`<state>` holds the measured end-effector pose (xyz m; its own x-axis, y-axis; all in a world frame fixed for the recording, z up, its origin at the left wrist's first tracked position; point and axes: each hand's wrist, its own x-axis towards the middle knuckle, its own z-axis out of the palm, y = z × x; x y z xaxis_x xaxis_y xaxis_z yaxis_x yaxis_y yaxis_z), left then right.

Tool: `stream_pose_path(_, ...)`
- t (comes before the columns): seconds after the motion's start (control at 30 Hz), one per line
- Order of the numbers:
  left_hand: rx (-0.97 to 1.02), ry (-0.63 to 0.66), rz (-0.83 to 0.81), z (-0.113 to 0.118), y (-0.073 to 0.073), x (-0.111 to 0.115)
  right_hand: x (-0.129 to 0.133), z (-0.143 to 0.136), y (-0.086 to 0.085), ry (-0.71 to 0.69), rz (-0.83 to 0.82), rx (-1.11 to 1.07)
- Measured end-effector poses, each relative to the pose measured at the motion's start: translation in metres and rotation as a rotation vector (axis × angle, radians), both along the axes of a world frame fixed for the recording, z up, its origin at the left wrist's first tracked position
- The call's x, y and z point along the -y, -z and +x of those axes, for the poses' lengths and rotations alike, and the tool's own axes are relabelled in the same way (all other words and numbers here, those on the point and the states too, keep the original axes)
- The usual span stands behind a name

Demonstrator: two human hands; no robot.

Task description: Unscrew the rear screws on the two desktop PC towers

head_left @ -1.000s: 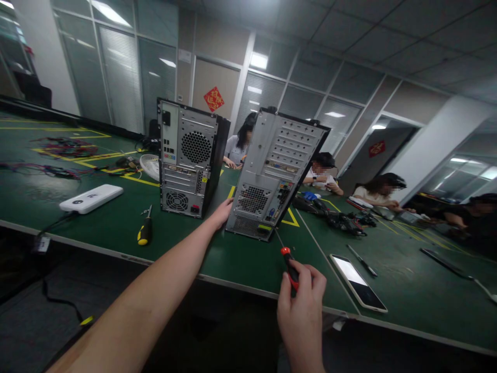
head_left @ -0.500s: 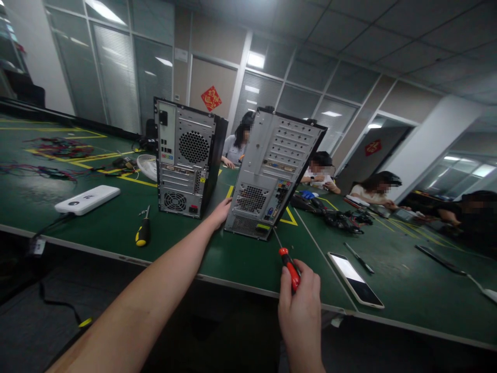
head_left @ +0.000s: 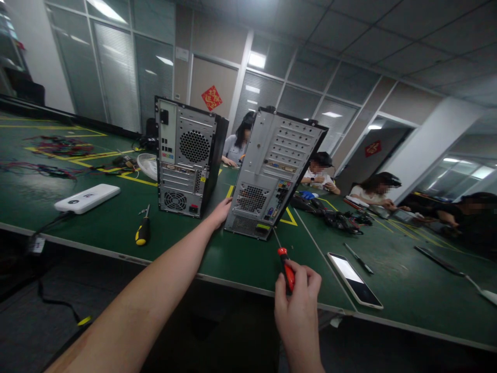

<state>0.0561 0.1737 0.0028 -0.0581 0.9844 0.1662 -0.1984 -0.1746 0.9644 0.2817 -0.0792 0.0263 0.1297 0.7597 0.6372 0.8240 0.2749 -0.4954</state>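
Two computer towers stand with their backs toward me. My left hand (head_left: 222, 212) lies along the lower left side of the right computer tower (head_left: 267, 176), fingers stretched out and partly hidden by it. My right hand (head_left: 298, 298) is closed round the red and black handle of a screwdriver (head_left: 285, 265). The screwdriver's thin shaft points up at the tower's lower right back corner; I cannot tell whether its tip touches. To the left is the other computer tower (head_left: 182, 160), upright and untouched. A yellow and black screwdriver (head_left: 143, 230) lies before it.
On the green table (head_left: 240, 264) are a white power bank (head_left: 88, 198) with a cable, tangled wires (head_left: 62, 146) and a white basket (head_left: 147, 166). To the right lie a phone (head_left: 354, 280), a pen (head_left: 359, 258) and black cables (head_left: 341, 220). Several people sit beyond.
My right hand has turned slightly on the screwdriver, its fingers shifting round the handle, and the handle has moved a little left. My left hand and both towers stay where they were.
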Motion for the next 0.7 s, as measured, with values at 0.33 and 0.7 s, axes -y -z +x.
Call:
stream_pose_path(0.33,-0.014,-0.027,0.002,-0.0013,0.0016,-0.0027,0.0004,-0.0019,-0.0034,0.016,-0.011,-0.047)
stream_pose_path(0.7,0.006,-0.013,-0.014,-0.0029,0.0071,-0.0074,-0.0003,-0.0009,-0.0040,0.025,0.061,-0.058)
